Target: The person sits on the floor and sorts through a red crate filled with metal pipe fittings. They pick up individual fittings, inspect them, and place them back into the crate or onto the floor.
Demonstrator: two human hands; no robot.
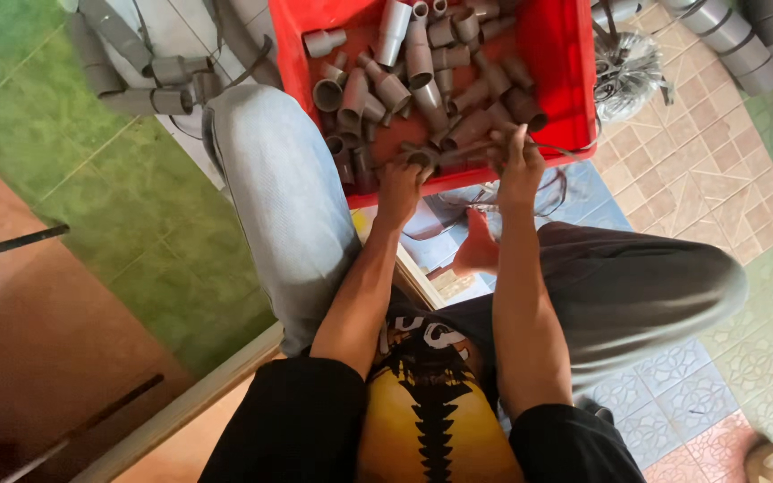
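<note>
Over the near rim of the red plastic crate [555, 54], both of the person's hands reached into a heap of grey pipe fittings [422, 76]. The left hand [399, 183] sat at the crate's near edge with its fingers curled down around a short grey fitting [421, 158]; that piece was mostly hidden by the knuckles, so its long axis could not be told for certain, though its open mouth seemed to face up and slightly away from the person. The right hand [518, 161] lay just beside it, toward the crate's right wall, fingers spread and pressing on a dark fitting [471, 128] whose long axis ran slantwise from the near rim up toward the crate's far right corner. The two hands were close but not touching, the left closed on its piece, the right splayed and resting rather than clamped. Inside the crate most fittings lay tilted, their long axes running roughly from near to far, a few standing with round mouths upward. Left of the crate, joined grey pipe elbows [149, 85] lay on pale tile. Right of the crate sat a coil of wire [628, 72], and beyond it a row of grey pipes [740, 40]. Below the crate's near rim, between the person's knees, lay pale blue and white printed packaging [440, 241], flat and rectangular.
</note>
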